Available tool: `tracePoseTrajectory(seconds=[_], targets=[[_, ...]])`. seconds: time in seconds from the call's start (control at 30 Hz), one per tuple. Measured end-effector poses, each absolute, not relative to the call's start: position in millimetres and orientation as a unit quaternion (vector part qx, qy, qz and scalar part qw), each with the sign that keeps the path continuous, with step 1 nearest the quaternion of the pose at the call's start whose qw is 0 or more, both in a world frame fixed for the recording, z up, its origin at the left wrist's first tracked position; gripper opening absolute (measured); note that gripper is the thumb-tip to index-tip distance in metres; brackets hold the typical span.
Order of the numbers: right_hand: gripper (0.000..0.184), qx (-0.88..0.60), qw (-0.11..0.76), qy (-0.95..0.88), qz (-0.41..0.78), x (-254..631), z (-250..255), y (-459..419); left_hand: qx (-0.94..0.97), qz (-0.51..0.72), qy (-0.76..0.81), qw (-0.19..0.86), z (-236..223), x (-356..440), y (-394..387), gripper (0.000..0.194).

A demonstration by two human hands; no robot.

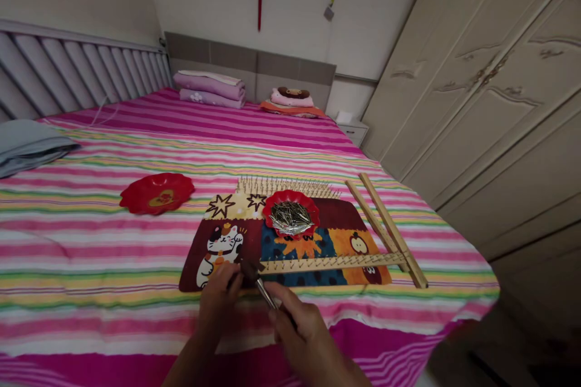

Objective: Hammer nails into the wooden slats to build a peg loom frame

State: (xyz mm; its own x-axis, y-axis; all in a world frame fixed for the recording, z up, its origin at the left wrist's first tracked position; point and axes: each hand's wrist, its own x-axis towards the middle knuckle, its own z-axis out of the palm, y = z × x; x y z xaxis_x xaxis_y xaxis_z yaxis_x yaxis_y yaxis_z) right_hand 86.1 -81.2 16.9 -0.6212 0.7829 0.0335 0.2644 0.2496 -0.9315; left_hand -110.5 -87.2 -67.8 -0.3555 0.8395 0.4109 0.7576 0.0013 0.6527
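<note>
My right hand (302,320) is wrapped round the handle of a hammer (264,293). The hammer's dark head is over the left end of a pale wooden strip (318,264), which has a row of nails standing along it. Close beside the head, my left hand (220,290) has its fingers drawn together; what they grip is hidden. Beneath the strip lies a patterned mat (200,254) with a cat and an apple on it. A red scalloped dish (313,202) full of loose nails (290,217) rests on the mat.
Behind the dish lie wooden strips studded with nails (285,185). Two bare wooden strips (393,230) lie at the right, one touching the nailed strip's end. A red lid (158,193) is at the left on the striped bedspread (113,260). Folded grey cloth (31,145) sits far left.
</note>
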Motion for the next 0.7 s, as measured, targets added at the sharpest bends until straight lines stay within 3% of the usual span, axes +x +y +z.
tracePoseTrajectory(seconds=[0.17, 0.43, 0.7], targets=[[0.043, -0.374, 0.203, -0.81, 0.403, 142.4, 30.4, -102.2, 0.557, 0.436, 0.705, 0.06, -74.5, -117.6, -85.2, 0.028], [0.04, -0.418, 0.127, -0.869, 0.233, 225.6, -39.9, -118.1, 0.528, 0.405, 0.743, 0.079, -91.0, -128.8, -81.2, 0.032], [0.033, -0.394, 0.11, -0.892, 0.195, 225.5, -57.8, -106.5, 0.516, 0.377, 0.768, 0.034, -82.2, -123.1, -92.4, 0.034]])
